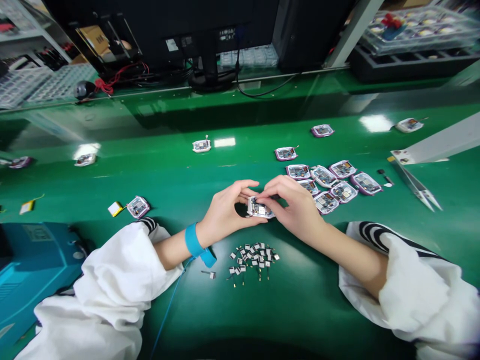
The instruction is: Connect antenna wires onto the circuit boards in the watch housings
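At centre frame, over the green workbench, our left hand and right hand arch inward, palms down. Their fingers close from both sides on a small circuit module held between them.

Glossy green bench, overhead light glaring off it in white patches. Far side: black monitor on a round stand, black cable and red wires near it, cardboard box behind. Top right: clear plastic tray on a black rack, white post beside it. Top left: white shelving. Near left: teal machine
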